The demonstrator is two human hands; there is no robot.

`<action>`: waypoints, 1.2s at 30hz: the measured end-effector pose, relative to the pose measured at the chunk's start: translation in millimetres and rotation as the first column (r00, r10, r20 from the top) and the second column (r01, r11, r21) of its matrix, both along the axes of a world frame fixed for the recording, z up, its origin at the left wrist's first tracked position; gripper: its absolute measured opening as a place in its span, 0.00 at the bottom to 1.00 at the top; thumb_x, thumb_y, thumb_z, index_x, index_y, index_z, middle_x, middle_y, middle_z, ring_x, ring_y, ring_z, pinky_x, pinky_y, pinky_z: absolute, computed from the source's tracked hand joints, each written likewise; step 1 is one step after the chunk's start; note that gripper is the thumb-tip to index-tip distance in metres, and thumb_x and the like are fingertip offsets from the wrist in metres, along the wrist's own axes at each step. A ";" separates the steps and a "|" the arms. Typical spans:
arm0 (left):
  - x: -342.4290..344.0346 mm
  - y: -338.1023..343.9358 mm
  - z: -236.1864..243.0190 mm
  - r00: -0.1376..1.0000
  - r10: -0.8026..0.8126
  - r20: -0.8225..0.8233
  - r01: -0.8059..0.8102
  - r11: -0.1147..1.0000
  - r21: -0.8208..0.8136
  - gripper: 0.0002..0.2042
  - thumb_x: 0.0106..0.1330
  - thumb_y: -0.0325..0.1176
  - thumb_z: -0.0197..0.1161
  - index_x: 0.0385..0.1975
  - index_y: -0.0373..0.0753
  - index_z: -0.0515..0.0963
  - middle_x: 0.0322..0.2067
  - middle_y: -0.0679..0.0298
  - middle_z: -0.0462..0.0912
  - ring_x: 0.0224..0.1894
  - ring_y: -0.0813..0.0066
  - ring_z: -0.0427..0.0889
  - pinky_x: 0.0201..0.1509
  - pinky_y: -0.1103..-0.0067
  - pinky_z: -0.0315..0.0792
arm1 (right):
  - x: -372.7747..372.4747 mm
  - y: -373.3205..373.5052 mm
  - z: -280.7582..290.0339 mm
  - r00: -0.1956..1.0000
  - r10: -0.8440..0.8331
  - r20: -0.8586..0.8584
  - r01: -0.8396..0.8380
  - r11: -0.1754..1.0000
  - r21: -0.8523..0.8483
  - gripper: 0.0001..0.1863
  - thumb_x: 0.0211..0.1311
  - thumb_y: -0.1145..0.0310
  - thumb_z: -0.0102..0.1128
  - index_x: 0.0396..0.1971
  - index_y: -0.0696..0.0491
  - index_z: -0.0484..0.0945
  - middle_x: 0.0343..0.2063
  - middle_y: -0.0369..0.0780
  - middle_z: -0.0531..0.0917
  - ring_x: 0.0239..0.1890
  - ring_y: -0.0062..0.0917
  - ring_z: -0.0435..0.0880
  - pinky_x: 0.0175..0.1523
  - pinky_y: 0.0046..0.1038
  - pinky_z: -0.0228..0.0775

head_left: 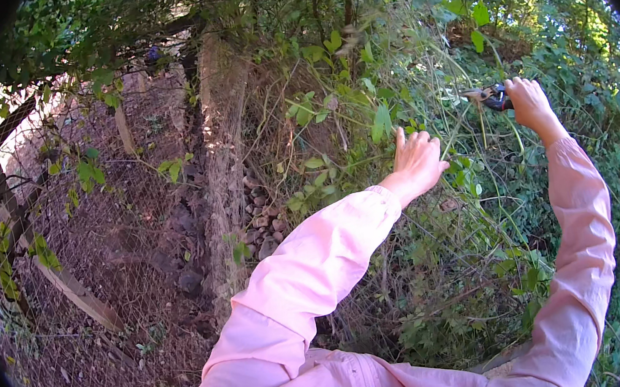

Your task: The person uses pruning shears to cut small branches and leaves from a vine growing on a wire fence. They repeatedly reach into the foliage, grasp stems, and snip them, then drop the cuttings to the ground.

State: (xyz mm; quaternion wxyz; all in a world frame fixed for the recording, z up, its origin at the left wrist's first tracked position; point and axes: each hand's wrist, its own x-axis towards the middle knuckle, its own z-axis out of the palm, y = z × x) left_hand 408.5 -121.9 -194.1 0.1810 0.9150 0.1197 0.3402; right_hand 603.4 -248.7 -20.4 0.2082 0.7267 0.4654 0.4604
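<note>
Clippers (493, 98) sit in the right grip (530, 103), curled round their handles (501, 101), seemingly so the blades (476, 95) face leftward into vines (456, 133); left grip (417, 160), lower-left, half-curled beside leaves (381, 122), hold unclear.

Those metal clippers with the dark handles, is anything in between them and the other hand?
Yes. In this view, thin green vine stems cross the gap between the dark-handled metal pruning shears, gripped in the right hand, and the pink-sleeved left hand. How deep they lie, I can't tell.
</note>
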 end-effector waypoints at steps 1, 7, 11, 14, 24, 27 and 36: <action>-3.6 -2.3 -1.5 0.998 -0.028 0.057 0.027 1.000 0.014 0.21 0.60 0.40 0.61 0.49 0.33 0.73 0.53 0.51 0.71 0.58 0.57 0.67 0.68 0.62 0.51 | 14.0 0.8 -5.7 0.997 -0.078 -0.009 0.079 0.995 0.060 0.14 0.41 0.78 0.61 0.33 0.56 0.73 0.33 0.44 0.78 0.39 0.38 0.78 0.44 0.37 0.68; -39.7 -6.5 -13.7 0.930 -0.184 0.319 0.199 0.980 -0.016 0.14 0.60 0.35 0.60 0.41 0.32 0.78 0.50 0.52 0.72 0.55 0.57 0.70 0.61 0.67 0.64 | 49.8 16.2 -41.8 0.935 -0.268 -0.232 0.285 0.958 0.039 0.11 0.46 0.76 0.60 0.33 0.56 0.75 0.36 0.47 0.80 0.42 0.39 0.81 0.44 0.38 0.73; -69.4 -0.4 -28.1 0.929 -0.177 0.326 0.221 0.970 -0.103 0.09 0.60 0.35 0.60 0.32 0.34 0.80 0.46 0.54 0.75 0.50 0.59 0.74 0.57 0.69 0.68 | 58.7 39.4 -75.9 0.983 -0.157 -0.098 0.148 0.985 -0.091 0.12 0.46 0.74 0.61 0.34 0.55 0.75 0.34 0.44 0.80 0.39 0.36 0.81 0.44 0.36 0.71; -83.6 0.4 -39.8 0.938 -0.128 0.322 0.186 0.970 -0.156 0.14 0.61 0.39 0.61 0.21 0.35 0.76 0.40 0.56 0.77 0.45 0.61 0.76 0.51 0.70 0.70 | 69.1 52.7 -101.2 0.994 -0.098 0.051 0.104 0.985 -0.138 0.10 0.50 0.72 0.58 0.35 0.51 0.75 0.35 0.41 0.80 0.39 0.33 0.80 0.42 0.33 0.68; -118.6 -8.2 -66.2 0.898 -0.149 0.415 0.263 0.936 -0.234 0.11 0.57 0.34 0.63 0.38 0.38 0.76 0.38 0.62 0.76 0.43 0.66 0.76 0.50 0.72 0.70 | 74.0 46.7 -43.4 0.820 -0.094 -0.565 -0.004 0.985 -0.171 0.17 0.27 0.71 0.64 0.27 0.55 0.82 0.28 0.50 0.82 0.33 0.44 0.82 0.42 0.35 0.74; -118.4 -12.6 -70.9 0.884 -0.133 0.449 0.301 0.896 -0.326 0.11 0.57 0.33 0.63 0.38 0.38 0.77 0.39 0.63 0.76 0.42 0.68 0.76 0.50 0.73 0.70 | 67.3 28.6 -19.1 0.812 -0.105 -0.574 -0.022 0.977 -0.210 0.21 0.21 0.70 0.68 0.27 0.55 0.82 0.26 0.49 0.82 0.32 0.41 0.82 0.39 0.32 0.74; -119.8 -29.8 -81.7 0.802 -0.190 0.567 0.406 0.869 -0.282 0.13 0.56 0.36 0.65 0.20 0.34 0.73 0.28 0.60 0.76 0.31 0.65 0.76 0.37 0.73 0.68 | 32.2 -14.1 -0.8 0.612 -0.041 -0.790 0.113 0.993 0.036 0.15 0.21 0.72 0.70 0.18 0.57 0.76 0.13 0.32 0.72 0.17 0.20 0.68 0.24 0.27 0.63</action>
